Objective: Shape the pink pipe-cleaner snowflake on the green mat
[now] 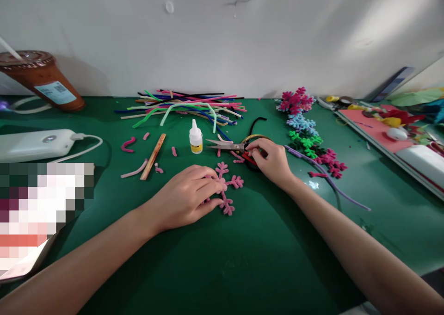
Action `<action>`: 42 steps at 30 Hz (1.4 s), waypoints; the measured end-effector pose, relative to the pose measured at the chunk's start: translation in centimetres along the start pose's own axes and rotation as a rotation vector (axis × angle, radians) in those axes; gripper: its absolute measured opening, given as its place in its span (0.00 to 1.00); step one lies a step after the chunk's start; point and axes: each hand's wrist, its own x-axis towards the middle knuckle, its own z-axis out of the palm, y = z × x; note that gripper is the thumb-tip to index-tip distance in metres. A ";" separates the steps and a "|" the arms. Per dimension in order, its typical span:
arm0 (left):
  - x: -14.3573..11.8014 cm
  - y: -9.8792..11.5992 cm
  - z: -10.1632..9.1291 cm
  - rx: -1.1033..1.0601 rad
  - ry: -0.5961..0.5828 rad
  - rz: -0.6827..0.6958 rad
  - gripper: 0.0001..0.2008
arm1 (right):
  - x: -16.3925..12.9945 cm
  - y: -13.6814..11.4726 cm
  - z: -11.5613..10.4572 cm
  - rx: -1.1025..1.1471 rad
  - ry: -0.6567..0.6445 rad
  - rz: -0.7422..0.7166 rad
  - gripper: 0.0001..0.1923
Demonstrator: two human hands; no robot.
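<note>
My left hand (189, 194) rests over a pink pipe-cleaner snowflake (228, 206) lying on the table, its fingers and thumb bent onto the middle and left arms, which they partly hide. At the right, my right hand (272, 160) is closed with its fingertips on the scissors (227, 145), close to where the blades meet the red and black handles. The blades point left and stand slightly apart. Just beyond their tips stands a white glue bottle (196, 139) with a yellow label. Short pink pipe-cleaner pieces (237, 157) lie between the scissors and the snowflake.
Loose pipe cleaners (187, 107) lie heaped along the wall. Finished coloured snowflakes (301, 120) run down the right side, beside a long purple pipe cleaner (329, 178). A wooden stick (153, 157), power bank (36, 144) and drink cup (52, 81) are at the left.
</note>
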 end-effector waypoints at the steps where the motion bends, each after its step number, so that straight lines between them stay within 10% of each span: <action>1: 0.0 0.0 0.0 0.000 0.001 0.002 0.09 | 0.0 0.0 0.0 -0.001 0.001 -0.003 0.10; 42: -0.1 0.0 0.1 -0.005 -0.011 -0.022 0.09 | 0.0 0.0 0.0 -0.002 -0.002 -0.006 0.10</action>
